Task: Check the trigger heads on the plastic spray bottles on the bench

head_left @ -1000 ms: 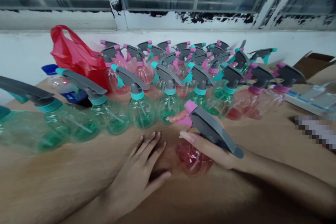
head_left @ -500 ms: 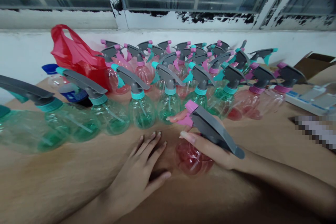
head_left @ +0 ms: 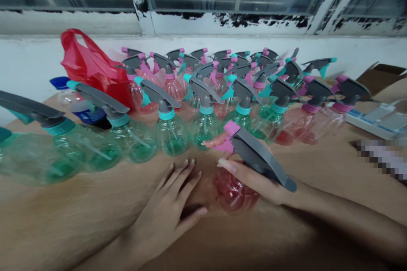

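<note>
My right hand (head_left: pixel 254 175) is wrapped round the neck of a pink spray bottle (head_left: pixel 233 190). This bottle stands on the table, with a grey sprayer head, a pink nozzle and a pink trigger. My thumb lies along the near side, while a finger reaches past the trigger on the far side; the other fingers are mostly hidden. To its left, my left hand (head_left: pixel 176 197) lies flat on the wooden table (head_left: pixel 104 216), fingers apart and holding nothing. Just beyond both hands stands a row of green spray bottles (head_left: pixel 172 135) with turquoise collars.
More pink spray bottles (head_left: pixel 299 120) stand at the row's right end, and several others crowd behind. A red plastic bag (head_left: pixel 95 61) and a blue-capped bottle (head_left: pixel 85 108) are at the back left. On the right are an open cardboard box (head_left: pixel 381 77) and a white-and-blue object (head_left: pixel 377 120).
</note>
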The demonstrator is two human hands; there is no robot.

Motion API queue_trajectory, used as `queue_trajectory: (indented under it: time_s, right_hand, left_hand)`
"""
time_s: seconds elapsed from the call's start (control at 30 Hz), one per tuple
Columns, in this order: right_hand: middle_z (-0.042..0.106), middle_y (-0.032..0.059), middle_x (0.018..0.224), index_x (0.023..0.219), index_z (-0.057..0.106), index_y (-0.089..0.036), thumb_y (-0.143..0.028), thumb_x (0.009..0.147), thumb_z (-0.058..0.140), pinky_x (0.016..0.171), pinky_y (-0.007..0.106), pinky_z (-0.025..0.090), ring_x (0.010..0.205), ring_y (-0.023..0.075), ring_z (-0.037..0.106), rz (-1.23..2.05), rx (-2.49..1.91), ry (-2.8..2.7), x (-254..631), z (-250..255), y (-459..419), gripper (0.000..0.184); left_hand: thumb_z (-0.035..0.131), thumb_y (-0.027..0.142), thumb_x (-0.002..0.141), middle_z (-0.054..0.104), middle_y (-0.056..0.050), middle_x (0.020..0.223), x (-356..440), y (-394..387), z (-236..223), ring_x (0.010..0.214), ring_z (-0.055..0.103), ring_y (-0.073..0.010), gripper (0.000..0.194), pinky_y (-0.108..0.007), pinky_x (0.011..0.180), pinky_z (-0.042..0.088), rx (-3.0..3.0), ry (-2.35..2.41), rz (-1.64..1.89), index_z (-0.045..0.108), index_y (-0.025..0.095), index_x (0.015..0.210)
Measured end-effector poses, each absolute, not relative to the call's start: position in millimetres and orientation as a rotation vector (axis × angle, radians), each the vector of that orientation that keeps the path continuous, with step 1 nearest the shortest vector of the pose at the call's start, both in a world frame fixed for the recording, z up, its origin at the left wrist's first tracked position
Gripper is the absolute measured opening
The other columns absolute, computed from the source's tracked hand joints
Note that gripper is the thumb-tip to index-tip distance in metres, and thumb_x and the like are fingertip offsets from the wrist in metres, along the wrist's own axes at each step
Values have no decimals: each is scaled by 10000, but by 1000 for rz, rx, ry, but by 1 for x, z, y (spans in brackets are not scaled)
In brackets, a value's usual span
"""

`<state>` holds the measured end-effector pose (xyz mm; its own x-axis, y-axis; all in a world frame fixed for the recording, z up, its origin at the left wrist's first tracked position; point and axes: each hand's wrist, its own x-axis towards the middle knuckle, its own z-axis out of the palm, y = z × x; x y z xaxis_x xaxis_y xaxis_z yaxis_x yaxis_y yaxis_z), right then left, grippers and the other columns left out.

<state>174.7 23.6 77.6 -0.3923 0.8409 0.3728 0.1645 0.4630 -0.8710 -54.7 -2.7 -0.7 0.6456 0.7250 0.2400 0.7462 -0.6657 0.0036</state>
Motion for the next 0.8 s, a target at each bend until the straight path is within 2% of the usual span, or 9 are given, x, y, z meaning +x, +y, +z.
queue_trajectory:
  time_s: [0.23, 0.37, 0.47, 0.57, 0.7, 0.8]
  right_hand:
    - [638, -3, 828, 1025, 567, -232, -232, 821, 595, 587, 261, 511, 616, 125, 614, 961, -880, -1852, 175, 79, 23, 206]
    - [572, -38, 647, 840, 574, -220, -281, 844, 579, 566, 256, 478, 541, 104, 542, 864, -863, -1881, 175, 85, 24, 62]
    - [494, -65, 583, 736, 548, -219, -236, 836, 589, 538, 237, 440, 520, 88, 482, 805, -851, -1894, 174, 88, 25, 109]
    - [519, -53, 650, 811, 562, -223, -212, 817, 599, 564, 247, 451, 556, 98, 511, 823, -842, -1895, 174, 86, 27, 39]
    - [556, -47, 642, 1033, 564, -233, -263, 828, 588, 576, 265, 479, 552, 121, 569, 965, -869, -1851, 174, 79, 26, 209]
    - [552, -56, 590, 1064, 577, -227, -274, 825, 594, 544, 259, 475, 515, 120, 571, 1006, -873, -1821, 174, 77, 25, 244]
  left_hand:
    - [455, 575, 910, 399, -118, 1445, -54, -3, 1, 1332, 342, -277, 633, -466, 1082, 274, -2746, -1220, -331, 410, 154, 1380]
    - [448, 582, 909, 395, -122, 1447, -54, -3, 1, 1329, 350, -276, 638, -467, 1082, 272, -2763, -1217, -324, 412, 151, 1379]
    - [449, 577, 913, 373, -122, 1460, -54, -2, 1, 1339, 334, -272, 641, -466, 1087, 267, -2763, -1206, -329, 400, 149, 1388]
    - [450, 579, 911, 375, -120, 1460, -54, -2, 1, 1340, 333, -273, 641, -468, 1084, 273, -2762, -1209, -323, 399, 155, 1389]
    - [459, 569, 912, 381, -132, 1454, -55, -2, 0, 1336, 339, -274, 638, -475, 1082, 274, -2760, -1202, -332, 402, 143, 1384]
    - [459, 565, 914, 379, -134, 1454, -55, -2, 0, 1335, 340, -273, 641, -480, 1083, 270, -2768, -1193, -324, 392, 140, 1390]
